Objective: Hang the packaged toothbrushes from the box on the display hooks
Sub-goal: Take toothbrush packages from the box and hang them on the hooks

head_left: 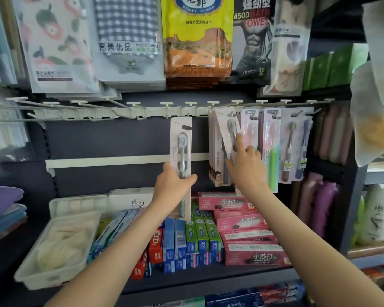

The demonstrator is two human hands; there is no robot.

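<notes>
Room left, crowded right
We find bare display hooks [167,107] over open back panel [109,138] left; toothbrush packs [271,140] crowd the right, bath towel packs [129,52] overhang.

Tilted toothbrush pack [224,125] btm behind right grip [247,162]; txt unreadable, prob. blur.

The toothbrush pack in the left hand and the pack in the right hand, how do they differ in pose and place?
The left pack stands upright; the right pack is tilted. The left pack is alone before the dark panel; the right pack lies against the hanging packs. Both are pale cards with one brush, held by the left hand and the right hand.
</notes>
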